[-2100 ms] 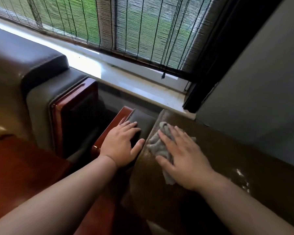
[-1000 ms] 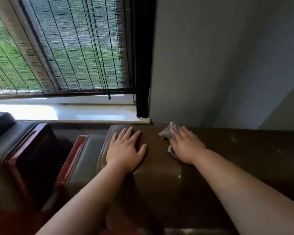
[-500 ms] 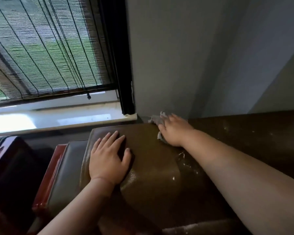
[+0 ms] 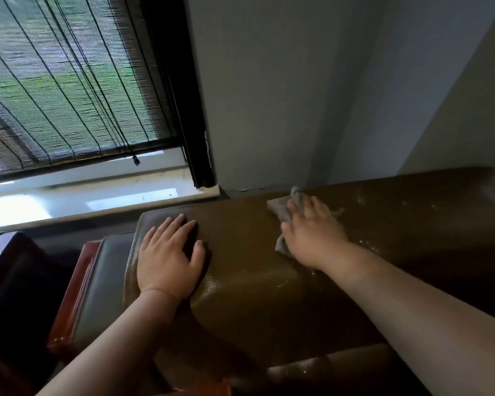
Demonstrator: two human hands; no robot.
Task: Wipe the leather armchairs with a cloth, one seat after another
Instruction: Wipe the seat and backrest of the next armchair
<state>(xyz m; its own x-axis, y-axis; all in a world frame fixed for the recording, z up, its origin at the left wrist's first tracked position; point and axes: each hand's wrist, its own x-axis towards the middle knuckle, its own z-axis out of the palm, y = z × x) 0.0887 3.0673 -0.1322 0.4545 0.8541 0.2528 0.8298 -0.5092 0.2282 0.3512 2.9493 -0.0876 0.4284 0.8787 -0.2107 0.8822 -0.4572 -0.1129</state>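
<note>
- Leather armchair back [image 4: 240, 281] fills the lower frame; left hand [image 4: 166, 258], at seven o'clock, rests flat, fingers straight.
- Right hand [image 4: 312, 238], at three o'clock, presses the grey cloth [image 4: 277, 208] flat onto the backrest top.
- Wiping underway; next stroke probably rightward.

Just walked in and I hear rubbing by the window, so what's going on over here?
A person is wiping the top of a brown leather armchair's backrest that stands against the wall. The right hand presses a grey cloth flat on the leather, where wet streaks show. The left hand rests open near the backrest's end by the window sill, bracing.
</note>
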